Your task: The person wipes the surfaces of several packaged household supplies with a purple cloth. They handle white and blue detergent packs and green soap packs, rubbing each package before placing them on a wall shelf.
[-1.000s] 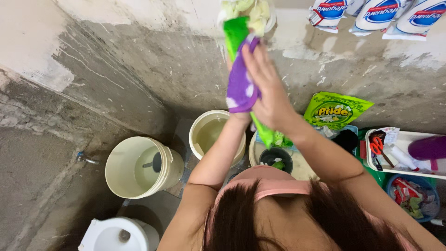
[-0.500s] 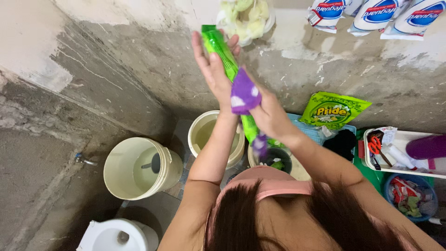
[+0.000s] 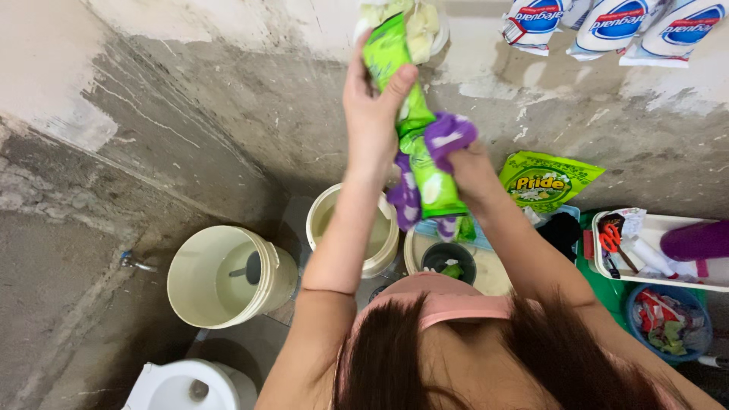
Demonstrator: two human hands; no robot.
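- Closest to the camera is the person's own dark hair (image 3: 456, 357) and a pink strap across the shoulders.
- Both bare arms reach up and away from the body.
- The right hand (image 3: 467, 163) is closed tight on a purple cloth with white spots (image 3: 448, 138). The cloth is bunched up and pressed against the side of a long green packet (image 3: 416, 129). Part of the cloth hangs down under the packet.
- The left hand (image 3: 372, 106) is higher up. Its fingers wrap around the top part of the green packet and grip it firmly.
- So the packet is up in the air between the two hands, tilted, in front of the grey wall (image 3: 250, 99).
- It looks like the wiping step: one hand holds the packet and the other rubs it with the cloth. I think the next move needs a firm grip up top while the cloth slides along the packet.
- Below the hands, on the floor, sit two cream buckets (image 3: 228, 275) with water in them, and a small dark cup (image 3: 449, 260) in a pale basin.
- At the bottom left is a white toilet (image 3: 182, 386).
- To the right are another green pouch (image 3: 548, 181), a white tray with red scissors (image 3: 611, 239), and a blue bowl (image 3: 672, 323) of wrappers.
- Farthest away, white and blue packs (image 3: 615, 23) hang on the wall.
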